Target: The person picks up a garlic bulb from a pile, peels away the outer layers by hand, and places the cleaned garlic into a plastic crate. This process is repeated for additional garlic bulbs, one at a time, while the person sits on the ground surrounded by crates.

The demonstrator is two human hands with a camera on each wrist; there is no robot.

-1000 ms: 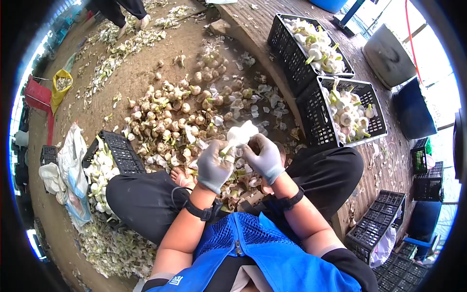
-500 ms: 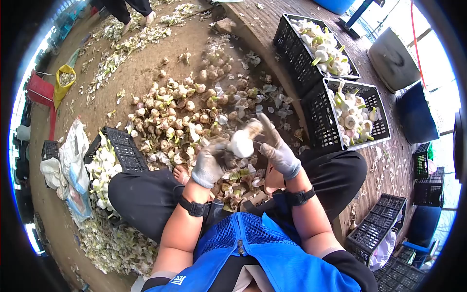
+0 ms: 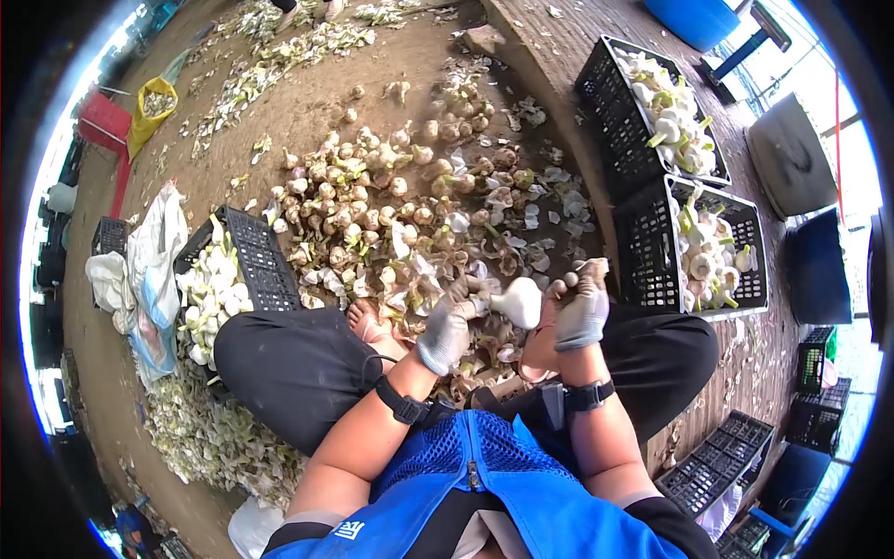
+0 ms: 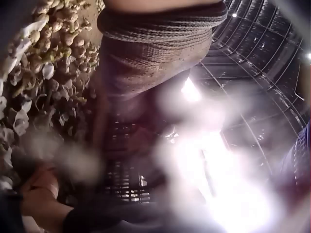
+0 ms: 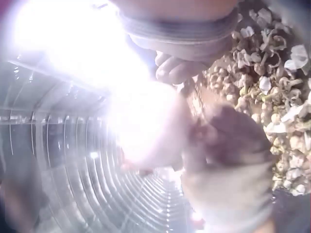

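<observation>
My gloved left hand grips the stem end of a white garlic bulb, whose smooth round end points right. Beside that end is my gloved right hand, fingers curled, with a tan piece of garlic skin at its fingertips. In the right wrist view the bulb is washed out by glare, between the right hand's curled fingers and the left hand. The left wrist view shows mainly the left glove; its fingers are hidden. Unpeeled garlic bulbs lie heaped on the ground ahead.
Two black crates of white garlic stand on the wooden platform at right. Another black crate with trimmed garlic is by the left knee. Loose skins pile up at lower left. Bare feet flank the work.
The hands have moved apart and shifted right in view. The garlic bulb has stayed with the left hand, while the right hand has drawn away from it. The head view has shifted slightly.
</observation>
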